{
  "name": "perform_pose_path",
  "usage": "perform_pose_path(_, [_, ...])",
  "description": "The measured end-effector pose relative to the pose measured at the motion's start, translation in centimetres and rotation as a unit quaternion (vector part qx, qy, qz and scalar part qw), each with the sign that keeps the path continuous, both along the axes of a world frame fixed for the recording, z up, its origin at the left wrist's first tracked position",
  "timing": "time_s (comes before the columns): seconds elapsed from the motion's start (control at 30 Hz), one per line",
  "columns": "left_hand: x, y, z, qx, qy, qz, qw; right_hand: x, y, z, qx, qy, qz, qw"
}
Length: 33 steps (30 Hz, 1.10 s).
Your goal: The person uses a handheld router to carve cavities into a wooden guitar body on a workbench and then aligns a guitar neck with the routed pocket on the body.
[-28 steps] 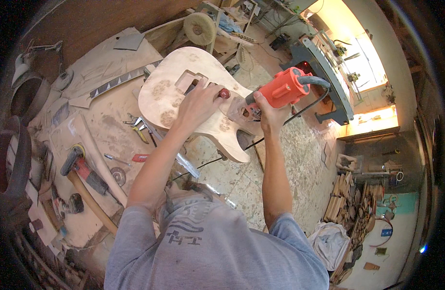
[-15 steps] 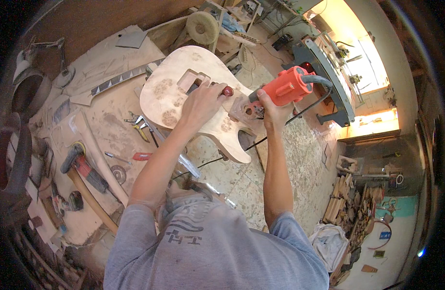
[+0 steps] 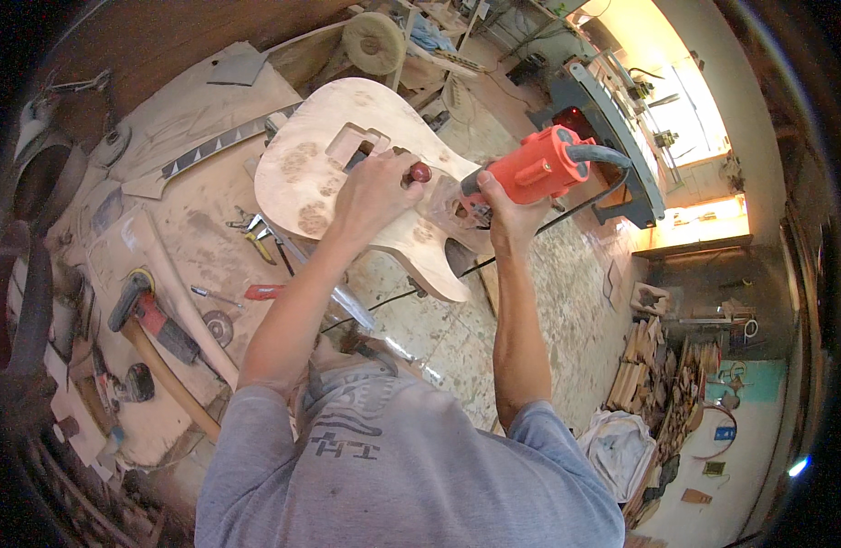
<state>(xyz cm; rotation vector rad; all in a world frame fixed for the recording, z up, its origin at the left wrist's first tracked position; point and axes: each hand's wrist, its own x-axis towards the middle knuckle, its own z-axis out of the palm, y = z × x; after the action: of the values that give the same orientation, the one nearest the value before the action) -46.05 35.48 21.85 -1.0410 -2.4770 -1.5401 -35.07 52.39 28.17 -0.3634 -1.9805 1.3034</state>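
A pale wooden electric guitar body [image 3: 302,164] with darker burl patches and a routed cavity lies on the bench. My right hand [image 3: 514,215] grips a red trim router [image 3: 533,169] low on its barrel. The router's clear base [image 3: 443,205] sits over the neck end of the body, between the two horns. My left hand [image 3: 375,194] lies across the body beside the cavity, its fingers closed around a dark red rounded handle [image 3: 420,173]. What that handle belongs to is hidden under the hand. A thick grey cord or hose [image 3: 599,153] leaves the router's top.
On the dusty bench at left lie pliers [image 3: 256,239], an angle grinder [image 3: 160,320], a screwdriver [image 3: 215,297] and an inlaid fretboard [image 3: 210,142]. A black cable [image 3: 562,217] passes behind my right wrist. A grey machine [image 3: 612,137] stands far right; stacked wood offcuts [image 3: 653,370] lie at right.
The whole view has shifted slightly, so the bench and guitar body appear a little further left. Both hands keep their grips, and the router stays at the neck end.
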Motion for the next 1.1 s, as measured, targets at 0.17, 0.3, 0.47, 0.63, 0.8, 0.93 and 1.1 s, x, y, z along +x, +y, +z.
perform_pose_path(0.17, [-0.2, 0.0, -0.6, -0.021, 0.027, 0.009, 0.999, 0.3, 0.5, -0.9, 0.025, 0.033, 0.012, 0.999])
perform_pose_path(0.3, [0.1, 0.0, -0.1, 0.007, 0.014, -0.018, 1.000, 1.0, 0.6, -0.4, 0.016, 0.020, 0.010, 1.000])
perform_pose_path(0.47, [-0.4, -1.1, 3.6, 0.144, 0.014, -0.065, 0.987, 3.1, 0.9, 4.3, -0.033, 0.117, 0.010, 0.993])
perform_pose_path(0.63, [2.1, -0.8, 16.9, 0.193, 0.085, -0.129, 0.969, 6.1, 2.1, 8.1, 0.003, 0.281, -0.013, 0.960])
perform_pose_path(0.8, [10.7, 4.7, 26.5, 0.151, 0.259, -0.268, 0.916, 9.4, 5.2, 7.6, 0.081, 0.299, -0.026, 0.951])
perform_pose_path(0.93, [15.8, 9.4, 28.9, 0.057, 0.330, -0.294, 0.895, 12.4, 6.3, 6.5, -0.012, 0.311, 0.003, 0.950])
perform_pose_path(1.1, [20.6, 12.5, 31.2, -0.032, 0.353, -0.289, 0.889, 14.3, 9.6, 3.8, -0.095, 0.340, 0.026, 0.935])
